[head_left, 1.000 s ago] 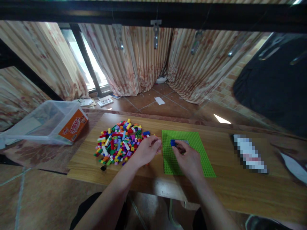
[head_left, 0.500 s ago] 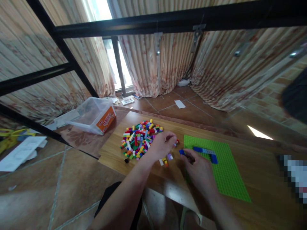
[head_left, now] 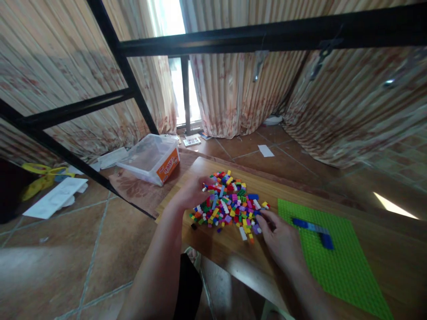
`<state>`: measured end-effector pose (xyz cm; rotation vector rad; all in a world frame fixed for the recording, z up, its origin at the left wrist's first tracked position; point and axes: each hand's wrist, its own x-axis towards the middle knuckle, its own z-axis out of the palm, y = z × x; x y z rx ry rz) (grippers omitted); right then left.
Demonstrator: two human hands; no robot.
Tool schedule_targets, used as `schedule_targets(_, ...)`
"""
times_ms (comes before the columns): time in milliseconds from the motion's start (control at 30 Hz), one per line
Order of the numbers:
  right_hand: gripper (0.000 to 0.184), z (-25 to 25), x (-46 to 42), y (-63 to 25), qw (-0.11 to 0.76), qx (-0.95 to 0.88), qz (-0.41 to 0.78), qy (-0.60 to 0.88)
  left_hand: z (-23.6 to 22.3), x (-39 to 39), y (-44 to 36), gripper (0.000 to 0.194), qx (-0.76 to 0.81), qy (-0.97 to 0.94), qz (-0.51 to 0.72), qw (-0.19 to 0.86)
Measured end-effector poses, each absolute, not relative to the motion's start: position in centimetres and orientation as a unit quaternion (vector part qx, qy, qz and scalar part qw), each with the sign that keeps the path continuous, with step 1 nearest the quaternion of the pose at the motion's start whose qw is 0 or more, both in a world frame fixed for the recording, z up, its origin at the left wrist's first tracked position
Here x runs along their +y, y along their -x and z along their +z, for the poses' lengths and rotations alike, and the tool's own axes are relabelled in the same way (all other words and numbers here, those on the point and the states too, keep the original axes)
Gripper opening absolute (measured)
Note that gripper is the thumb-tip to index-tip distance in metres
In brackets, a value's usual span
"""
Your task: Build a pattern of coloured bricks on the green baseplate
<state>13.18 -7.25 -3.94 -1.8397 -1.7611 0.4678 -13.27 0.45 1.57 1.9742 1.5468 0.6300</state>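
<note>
While the left hand (head_left: 193, 194), loosely open, hangs over the left edge of the brick pile (head_left: 230, 206), the right hand (head_left: 280, 235) curls at its right; whether it grips anything, I cannot tell. Tabletop (head_left: 200, 242) runs nearside; the green baseplate (head_left: 347, 266) lies right.

Bright window (head_left: 176, 84) as reference: striped, floral-stained curtains (head_left: 230, 98) flanking it, black metal frame (head_left: 233, 41) crossing before it, brown tiled floor (head_left: 66, 251), reddish rug (head_left: 133, 191) and wooden table (head_left: 267, 191) on the near side, sunlit patch (head_left: 395, 206) well to its right.
</note>
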Motion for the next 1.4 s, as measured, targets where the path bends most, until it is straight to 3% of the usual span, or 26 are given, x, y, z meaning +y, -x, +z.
schedule_targets(267,0.042,-4.4,-7.0,-13.8,0.267,-0.641,0.152,0.704,1.3,-0.3,12.2,0.049,0.593,-0.787,0.07,0.158)
schedule_targets(467,0.039,-4.5,-6.9,-13.8,0.284,-0.643,0.156,0.694,0.5,0.0,11.6,0.033,0.611,-0.767,0.091,0.173)
schedule_targets(567,0.039,-4.6,-6.9,-13.9,0.306,-0.64,0.153,0.688,0.5,0.1,11.6,0.024,0.578,-0.768,0.165,0.222)
schedule_targets(767,0.036,-4.0,-6.8,-13.5,0.37,-0.629,0.157,0.666,0.6,0.2,10.9,0.028,0.535,-0.726,0.285,0.325)
schedule_targets(1000,0.029,-1.9,-7.4,-11.8,0.481,-0.62,0.259,0.563,2.1,-0.5,8.3,0.03,0.439,-0.574,0.325,0.61)
schedule_targets(1167,0.058,-1.3,-7.5,-11.6,0.46,-0.68,0.255,0.511,1.8,-1.5,5.8,0.029,0.422,-0.418,0.328,0.735)
schedule_targets(1400,0.046,-1.1,-7.2,-12.2,0.431,-0.699,0.243,0.517,1.6,-2.2,3.6,0.017,0.394,-0.334,0.32,0.794)
